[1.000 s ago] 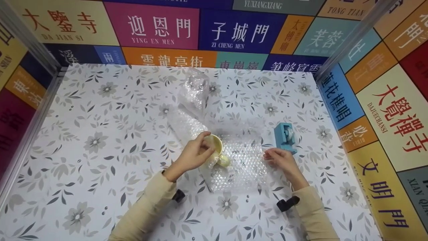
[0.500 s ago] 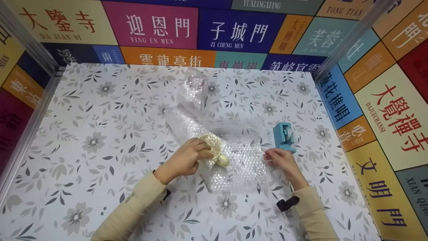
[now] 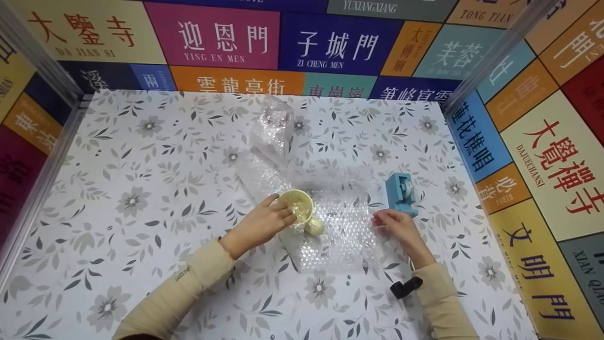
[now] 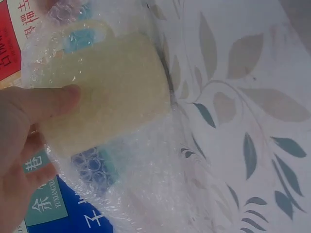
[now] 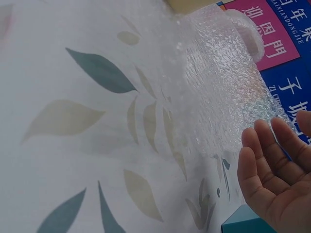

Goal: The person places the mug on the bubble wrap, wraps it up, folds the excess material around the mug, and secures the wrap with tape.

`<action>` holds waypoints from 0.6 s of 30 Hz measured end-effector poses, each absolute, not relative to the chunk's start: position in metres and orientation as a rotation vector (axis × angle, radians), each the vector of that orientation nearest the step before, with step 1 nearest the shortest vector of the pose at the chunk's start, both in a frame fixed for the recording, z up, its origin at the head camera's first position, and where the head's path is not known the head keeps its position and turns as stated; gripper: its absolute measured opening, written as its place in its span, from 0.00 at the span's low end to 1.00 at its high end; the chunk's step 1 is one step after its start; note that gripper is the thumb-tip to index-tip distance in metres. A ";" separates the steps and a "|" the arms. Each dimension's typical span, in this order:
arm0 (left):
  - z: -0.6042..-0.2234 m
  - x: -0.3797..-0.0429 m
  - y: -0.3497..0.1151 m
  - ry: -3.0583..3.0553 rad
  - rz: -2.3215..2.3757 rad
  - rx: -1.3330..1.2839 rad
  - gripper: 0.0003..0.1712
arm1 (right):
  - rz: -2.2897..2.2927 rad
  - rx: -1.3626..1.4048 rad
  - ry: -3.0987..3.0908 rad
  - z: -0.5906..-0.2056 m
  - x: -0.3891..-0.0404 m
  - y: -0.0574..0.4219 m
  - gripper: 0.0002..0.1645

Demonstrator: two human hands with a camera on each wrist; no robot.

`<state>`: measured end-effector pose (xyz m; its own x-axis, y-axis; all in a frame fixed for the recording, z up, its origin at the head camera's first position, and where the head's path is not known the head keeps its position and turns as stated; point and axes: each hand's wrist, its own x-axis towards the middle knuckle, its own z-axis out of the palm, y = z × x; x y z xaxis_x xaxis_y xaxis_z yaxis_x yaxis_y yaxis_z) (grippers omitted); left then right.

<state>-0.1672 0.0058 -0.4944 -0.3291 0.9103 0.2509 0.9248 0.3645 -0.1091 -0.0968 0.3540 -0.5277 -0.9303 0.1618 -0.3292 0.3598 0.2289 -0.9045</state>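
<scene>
one flowered table [image 3: 122, 236] bears wrap [image 3: 344, 236], probably light, soft and best pinched by an edge, its bubbles clear. beside it a right hand [image 3: 397, 230], loosely bent, holds nothing; a left hand [image 3: 259, 224] pinches wrap at the rim of an upright mug [image 3: 302, 200] (likely stiff, slick, breakable; best lifted by body or handle [image 3: 315, 227]), glossy pale yellow.

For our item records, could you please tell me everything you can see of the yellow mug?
The mug is pale yellow, seemingly smooth ceramic, its round mouth facing up and its loop handle at the near right. It stands upright on bubble wrap, which also covers its left side and seems to line its inside. The left hand reaches over the edge, thumb against the wrapped side.
</scene>
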 end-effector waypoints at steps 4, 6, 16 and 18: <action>-0.491 -0.168 0.009 -2.364 -0.044 -1.635 0.11 | -1.798 0.482 2.330 -0.526 -0.097 0.354 0.22; -0.489 -0.168 0.010 -2.364 -0.025 -1.636 0.11 | -1.823 0.466 2.326 -0.525 -0.098 0.353 0.22; -0.487 -0.172 0.011 -2.349 -0.006 -1.656 0.11 | -1.780 0.398 2.358 -0.511 -0.113 0.345 0.22; -0.488 -0.172 0.012 -2.348 -0.012 -1.662 0.09 | -1.763 0.365 2.376 -0.508 -0.119 0.343 0.23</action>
